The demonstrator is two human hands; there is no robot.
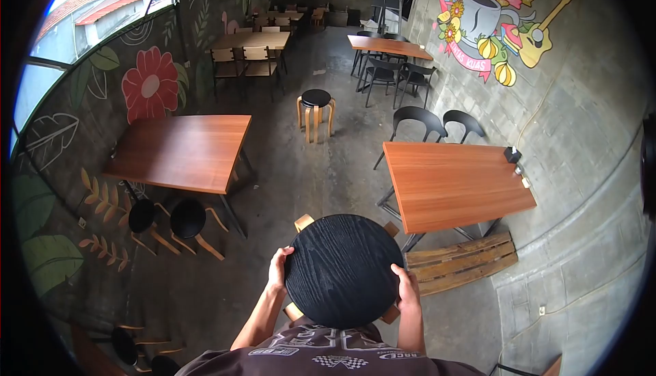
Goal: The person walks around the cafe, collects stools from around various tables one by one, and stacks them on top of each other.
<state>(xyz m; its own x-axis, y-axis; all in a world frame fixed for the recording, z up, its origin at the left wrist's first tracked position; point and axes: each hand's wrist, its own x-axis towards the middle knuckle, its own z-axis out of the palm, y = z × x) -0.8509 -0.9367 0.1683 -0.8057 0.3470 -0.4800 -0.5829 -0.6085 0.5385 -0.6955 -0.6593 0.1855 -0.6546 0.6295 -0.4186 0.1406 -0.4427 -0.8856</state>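
Note:
Right in front of my body is a stool point(344, 270) with a round black seat, seen from above. Parts of its light wooden legs stick out around the seat's rim. My left hand point(279, 266) grips the left edge of the seat, and my right hand point(406, 287) grips the right edge. Both thumbs lie near the rim while the other fingers are mostly hidden beneath it. Whether the legs touch the floor cannot be seen.
Wooden-topped tables stand left point(191, 150) and right point(458, 184). A slatted bench point(465, 263) is beside the right table. Another black-topped stool point(316, 102) stands ahead on the concrete floor point(287, 164). Two tilted stools point(188, 219) are by the left table. Black chairs point(418, 124) line the right.

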